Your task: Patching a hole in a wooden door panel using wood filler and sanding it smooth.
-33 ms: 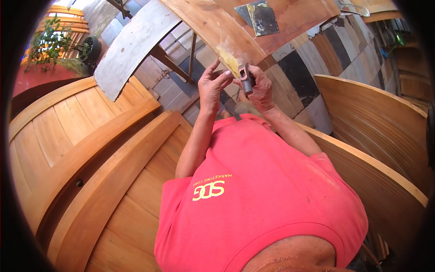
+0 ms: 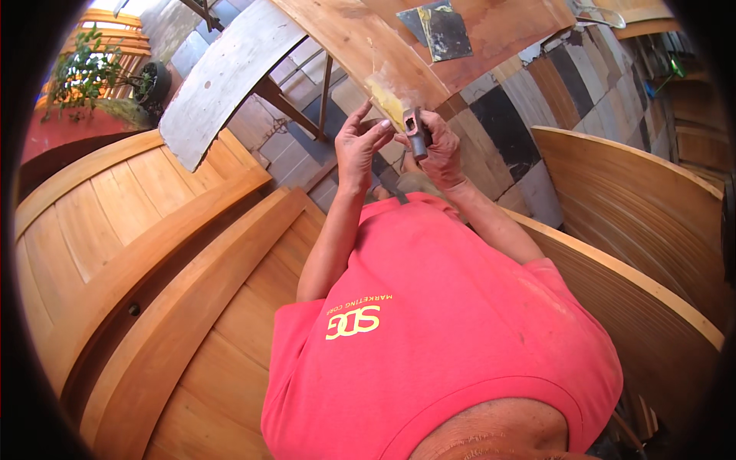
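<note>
Here, right hand (image 2: 441,149) grip closed around scraper (image 2: 416,132).

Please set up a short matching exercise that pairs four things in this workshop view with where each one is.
Things:
1. scraper
2. left hand
3. potted plant
4. dark square sheets

Places:
A. lying on the curved board at the top
B. top left corner
C. gripped in the right hand
D. fingers spread, just left of the tool

Pairs: 1-C, 2-D, 3-B, 4-A
</note>
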Action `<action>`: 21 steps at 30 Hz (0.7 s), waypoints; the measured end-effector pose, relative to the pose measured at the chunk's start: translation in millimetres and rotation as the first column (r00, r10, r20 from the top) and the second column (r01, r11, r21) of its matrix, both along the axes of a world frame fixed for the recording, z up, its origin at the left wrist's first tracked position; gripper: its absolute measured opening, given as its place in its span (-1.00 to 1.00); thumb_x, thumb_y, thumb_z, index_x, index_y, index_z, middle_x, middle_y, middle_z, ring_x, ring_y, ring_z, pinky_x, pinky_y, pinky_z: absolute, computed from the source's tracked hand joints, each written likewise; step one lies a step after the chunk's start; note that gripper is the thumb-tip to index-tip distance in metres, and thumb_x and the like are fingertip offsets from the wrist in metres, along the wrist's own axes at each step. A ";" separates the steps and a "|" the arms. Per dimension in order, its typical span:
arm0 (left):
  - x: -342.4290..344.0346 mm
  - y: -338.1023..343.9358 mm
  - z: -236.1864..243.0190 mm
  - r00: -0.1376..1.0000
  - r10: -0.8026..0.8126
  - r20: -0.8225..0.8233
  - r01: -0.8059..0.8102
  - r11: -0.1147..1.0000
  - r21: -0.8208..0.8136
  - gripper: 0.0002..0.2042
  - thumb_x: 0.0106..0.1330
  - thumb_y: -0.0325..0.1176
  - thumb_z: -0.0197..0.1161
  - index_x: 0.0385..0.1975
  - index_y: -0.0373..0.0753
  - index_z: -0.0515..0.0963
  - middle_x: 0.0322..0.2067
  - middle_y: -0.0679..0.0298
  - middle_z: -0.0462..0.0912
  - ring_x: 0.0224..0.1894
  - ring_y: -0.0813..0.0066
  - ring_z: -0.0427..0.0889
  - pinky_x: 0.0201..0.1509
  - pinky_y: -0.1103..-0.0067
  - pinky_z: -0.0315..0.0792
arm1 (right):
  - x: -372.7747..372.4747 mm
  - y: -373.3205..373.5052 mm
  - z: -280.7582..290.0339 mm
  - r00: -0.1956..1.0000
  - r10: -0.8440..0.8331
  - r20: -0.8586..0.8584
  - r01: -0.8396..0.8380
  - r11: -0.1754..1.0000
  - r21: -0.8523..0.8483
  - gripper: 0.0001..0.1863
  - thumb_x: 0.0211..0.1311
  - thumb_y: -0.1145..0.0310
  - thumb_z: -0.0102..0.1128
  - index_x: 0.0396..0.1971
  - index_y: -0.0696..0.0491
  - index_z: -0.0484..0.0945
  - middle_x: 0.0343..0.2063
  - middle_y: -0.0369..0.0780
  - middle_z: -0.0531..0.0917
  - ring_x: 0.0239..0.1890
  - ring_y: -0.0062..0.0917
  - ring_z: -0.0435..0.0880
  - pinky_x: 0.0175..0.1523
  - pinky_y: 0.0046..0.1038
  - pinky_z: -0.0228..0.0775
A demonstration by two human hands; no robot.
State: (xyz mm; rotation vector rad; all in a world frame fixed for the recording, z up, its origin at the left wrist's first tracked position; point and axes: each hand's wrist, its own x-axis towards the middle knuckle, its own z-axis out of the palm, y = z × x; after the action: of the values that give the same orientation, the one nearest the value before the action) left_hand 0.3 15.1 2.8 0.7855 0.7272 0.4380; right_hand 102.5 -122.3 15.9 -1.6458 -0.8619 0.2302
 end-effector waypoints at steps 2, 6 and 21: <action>0.2 0.1 1.9 1.000 -0.001 -0.004 0.001 1.000 0.001 -0.30 0.34 -0.53 0.46 0.46 -0.48 0.32 -0.12 0.06 0.77 -0.11 0.41 0.80 0.06 0.50 0.73 | 1.2 0.0 -2.5 1.000 0.004 -0.011 -0.004 1.000 0.003 -0.50 0.15 0.44 0.65 0.06 0.05 0.60 -0.08 -0.19 0.73 -0.07 -0.49 0.73 0.03 -0.45 0.57; 0.0 1.2 1.5 1.000 -0.005 0.003 0.005 1.000 -0.002 -0.31 0.33 -0.53 0.46 0.45 -0.47 0.32 -0.11 0.04 0.78 -0.11 0.39 0.80 0.05 0.49 0.74 | 3.4 -1.0 -3.5 0.999 0.024 -0.028 -0.024 1.000 -0.001 -0.53 0.17 0.45 0.63 0.05 0.05 0.61 -0.08 -0.21 0.72 -0.07 -0.54 0.71 0.03 -0.47 0.57; 0.6 -3.0 2.6 1.000 0.011 -0.013 -0.010 1.000 0.013 -0.31 0.33 -0.51 0.46 0.45 -0.45 0.34 -0.10 0.05 0.76 -0.10 0.39 0.80 0.04 0.47 0.75 | 10.4 -6.9 -12.8 0.988 0.076 -0.136 -0.073 0.997 0.023 -0.51 0.17 0.42 0.64 0.08 0.04 0.61 -0.09 -0.28 0.73 -0.10 -0.66 0.68 -0.04 -0.55 0.60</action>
State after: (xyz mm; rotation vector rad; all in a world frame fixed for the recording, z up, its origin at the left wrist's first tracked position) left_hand 0.9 12.2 5.4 0.7973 0.7420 0.4476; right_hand 113.0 -129.2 3.1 -1.5638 -0.8194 0.3819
